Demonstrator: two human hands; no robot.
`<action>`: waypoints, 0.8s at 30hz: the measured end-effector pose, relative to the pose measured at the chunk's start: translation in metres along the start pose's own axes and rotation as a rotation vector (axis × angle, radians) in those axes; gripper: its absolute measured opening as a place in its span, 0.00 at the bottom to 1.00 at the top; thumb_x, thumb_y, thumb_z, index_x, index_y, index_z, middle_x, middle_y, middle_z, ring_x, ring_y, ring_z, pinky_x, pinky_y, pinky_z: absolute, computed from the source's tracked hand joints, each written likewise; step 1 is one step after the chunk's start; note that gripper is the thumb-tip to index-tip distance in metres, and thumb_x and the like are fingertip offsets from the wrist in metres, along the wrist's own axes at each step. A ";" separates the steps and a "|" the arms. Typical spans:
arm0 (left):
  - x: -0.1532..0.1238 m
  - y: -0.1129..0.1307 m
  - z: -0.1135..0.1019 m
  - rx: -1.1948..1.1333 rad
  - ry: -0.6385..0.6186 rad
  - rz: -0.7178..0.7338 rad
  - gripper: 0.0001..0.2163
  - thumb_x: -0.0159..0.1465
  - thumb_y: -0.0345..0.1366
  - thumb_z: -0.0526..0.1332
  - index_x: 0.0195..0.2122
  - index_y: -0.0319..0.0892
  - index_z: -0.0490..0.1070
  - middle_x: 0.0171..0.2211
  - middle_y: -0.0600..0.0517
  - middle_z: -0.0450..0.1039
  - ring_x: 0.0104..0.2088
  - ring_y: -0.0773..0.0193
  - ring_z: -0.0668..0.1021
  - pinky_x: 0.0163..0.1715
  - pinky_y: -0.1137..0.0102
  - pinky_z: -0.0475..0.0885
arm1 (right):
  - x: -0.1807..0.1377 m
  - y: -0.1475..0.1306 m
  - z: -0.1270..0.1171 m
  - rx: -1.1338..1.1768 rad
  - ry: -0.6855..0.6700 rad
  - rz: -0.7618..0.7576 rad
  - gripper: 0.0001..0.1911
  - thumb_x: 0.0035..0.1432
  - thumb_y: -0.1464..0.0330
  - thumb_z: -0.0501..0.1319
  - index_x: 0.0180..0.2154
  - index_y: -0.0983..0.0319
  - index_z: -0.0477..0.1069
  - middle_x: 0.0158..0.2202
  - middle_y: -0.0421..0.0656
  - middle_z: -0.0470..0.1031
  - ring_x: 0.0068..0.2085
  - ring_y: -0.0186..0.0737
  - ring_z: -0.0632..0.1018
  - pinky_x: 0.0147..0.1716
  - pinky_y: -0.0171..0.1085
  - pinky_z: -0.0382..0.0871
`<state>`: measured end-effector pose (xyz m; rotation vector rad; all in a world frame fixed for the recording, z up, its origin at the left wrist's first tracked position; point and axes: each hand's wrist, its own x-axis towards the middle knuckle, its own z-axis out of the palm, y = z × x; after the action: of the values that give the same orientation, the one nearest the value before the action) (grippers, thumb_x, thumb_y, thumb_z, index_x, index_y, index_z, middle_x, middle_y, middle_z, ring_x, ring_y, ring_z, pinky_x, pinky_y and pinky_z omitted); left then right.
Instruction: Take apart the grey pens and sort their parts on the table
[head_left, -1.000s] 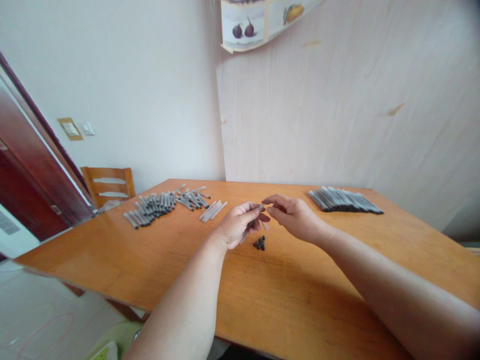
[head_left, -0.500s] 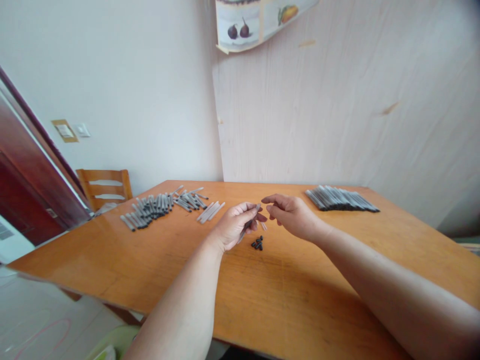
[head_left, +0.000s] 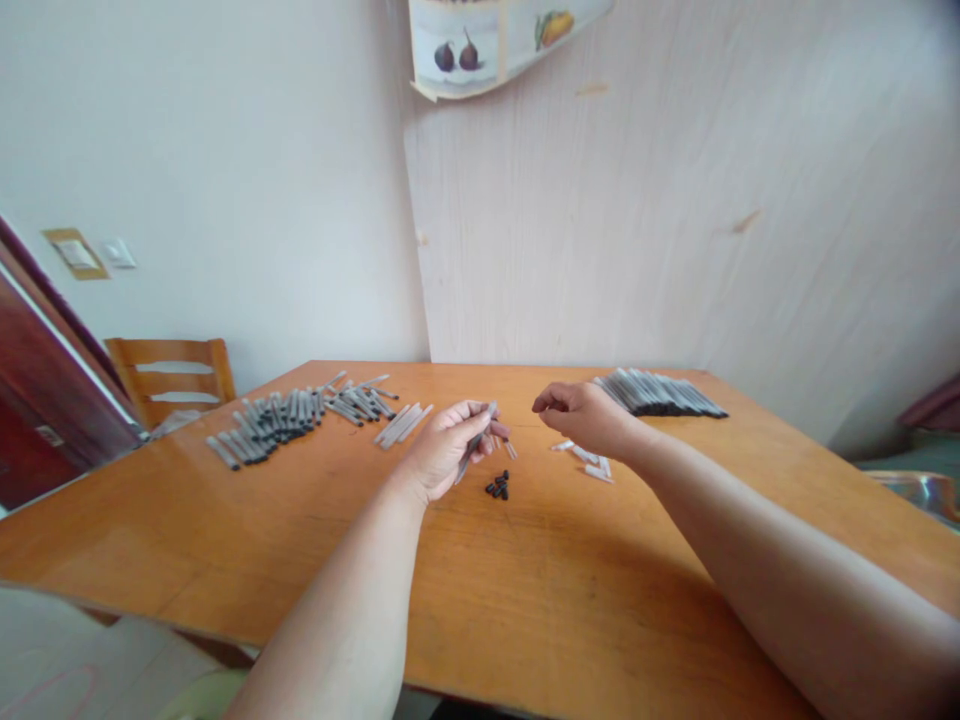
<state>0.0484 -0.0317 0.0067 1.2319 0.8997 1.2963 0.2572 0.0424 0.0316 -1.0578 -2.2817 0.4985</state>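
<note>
My left hand (head_left: 444,448) is closed around a slim grey pen (head_left: 465,460), tilted with its upper end at the thumb and fingertip. To the right, my right hand (head_left: 589,415) hovers over the table with its fingers curled together; what they hold, if anything, is hidden. Small black plugs (head_left: 498,486) lie in a little heap below my left hand. Thin pale sticks (head_left: 511,449) show just beyond its fingertips. Under my right hand lie several short whitish pen caps (head_left: 592,464).
A loose pile of grey pens with black ends (head_left: 274,420) covers the wooden table's (head_left: 570,580) left side. Clear tubes (head_left: 403,425) lie beside it. At the back right stretches a neat row of pens (head_left: 664,393). A wooden chair (head_left: 172,380) stands at the far left.
My right hand has drawn away from my left hand to the right, its fingers now curled in. The whitish caps have come into view beneath it. The view has turned slightly right.
</note>
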 end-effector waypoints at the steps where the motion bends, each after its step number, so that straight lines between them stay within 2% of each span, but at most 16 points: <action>1: 0.000 0.000 0.000 -0.002 0.004 0.000 0.13 0.60 0.41 0.62 0.41 0.38 0.68 0.35 0.46 0.76 0.24 0.73 0.69 0.21 0.76 0.57 | -0.001 -0.001 0.003 -0.014 -0.033 -0.028 0.12 0.51 0.73 0.56 0.37 0.64 0.75 0.27 0.41 0.74 0.27 0.33 0.71 0.26 0.32 0.60; 5: 0.001 0.000 -0.001 -0.003 0.019 -0.001 0.13 0.60 0.41 0.62 0.41 0.38 0.69 0.36 0.45 0.76 0.25 0.72 0.70 0.22 0.76 0.58 | -0.005 -0.005 0.021 -0.085 -0.181 -0.215 0.14 0.51 0.75 0.55 0.37 0.63 0.76 0.33 0.43 0.76 0.33 0.35 0.74 0.33 0.32 0.63; 8: 0.002 0.000 -0.002 -0.014 0.025 0.001 0.13 0.59 0.42 0.63 0.40 0.38 0.69 0.35 0.45 0.76 0.25 0.72 0.71 0.22 0.76 0.59 | -0.009 -0.007 0.033 -0.155 -0.255 -0.283 0.15 0.52 0.75 0.55 0.38 0.62 0.77 0.35 0.45 0.76 0.35 0.36 0.74 0.35 0.33 0.63; 15: 0.002 0.000 -0.002 -0.026 0.017 -0.004 0.14 0.59 0.42 0.63 0.40 0.38 0.68 0.35 0.45 0.76 0.25 0.72 0.71 0.22 0.76 0.59 | -0.019 -0.017 0.041 -0.237 -0.340 -0.302 0.15 0.56 0.73 0.55 0.41 0.59 0.77 0.39 0.46 0.75 0.37 0.38 0.75 0.34 0.33 0.61; 24: 0.002 0.001 -0.001 -0.029 0.019 -0.007 0.14 0.58 0.42 0.64 0.40 0.37 0.68 0.35 0.46 0.76 0.24 0.73 0.71 0.22 0.76 0.58 | -0.020 -0.019 0.041 -0.275 -0.379 -0.284 0.11 0.54 0.72 0.55 0.33 0.61 0.77 0.34 0.46 0.76 0.33 0.38 0.74 0.29 0.33 0.59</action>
<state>0.0473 -0.0299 0.0081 1.1948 0.8956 1.3133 0.2305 0.0110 0.0038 -0.7893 -2.8459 0.2913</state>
